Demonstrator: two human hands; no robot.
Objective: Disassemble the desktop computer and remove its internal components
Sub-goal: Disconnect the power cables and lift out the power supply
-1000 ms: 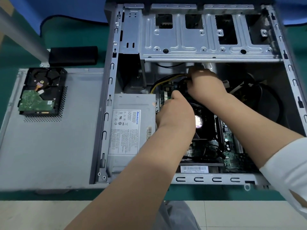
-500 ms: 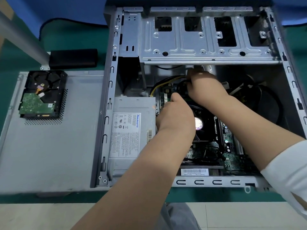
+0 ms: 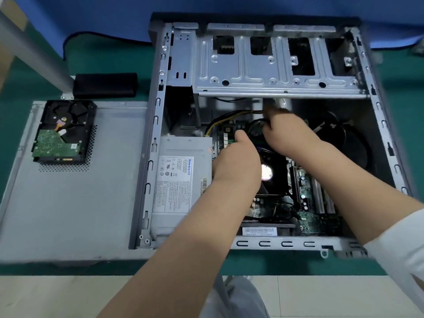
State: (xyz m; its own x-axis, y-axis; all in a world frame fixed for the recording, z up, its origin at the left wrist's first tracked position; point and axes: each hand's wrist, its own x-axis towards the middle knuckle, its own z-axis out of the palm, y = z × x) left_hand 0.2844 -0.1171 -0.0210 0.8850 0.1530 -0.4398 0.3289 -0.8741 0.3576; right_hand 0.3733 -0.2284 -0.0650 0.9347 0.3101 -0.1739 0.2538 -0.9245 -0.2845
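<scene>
1. Pulling seems to be under way: the right hand (image 3: 286, 134), in the upper middle of the frame, is blurred at its fingertips, which sat sharp and steady on the same spot half a second ago. Its fingers curl round a black cable (image 3: 254, 121) beside the yellow wires (image 3: 220, 121).
2. Hardly anything else has shifted. The left hand (image 3: 238, 161) stays put at the board's (image 3: 307, 216) left edge, thumb up, next to the power supply (image 3: 179, 180); its fingers are hidden, so I cannot tell whether it grips or only braces.
3. The case (image 3: 275, 72) lies open on its side across the middle and right of the frame, on the green table (image 3: 114, 58). Inside it the fan (image 3: 270, 171), board and power supply are all in place.
4. A hard drive (image 3: 62, 131) lies already out, on the side panel (image 3: 68, 203) at the left of the frame.
5. My reading: a power plug near the board's top is being worked loose, with the left hand steadying. No connector shows free yet, so this step looks unfinished, and the bulk of the stripping remains.
</scene>
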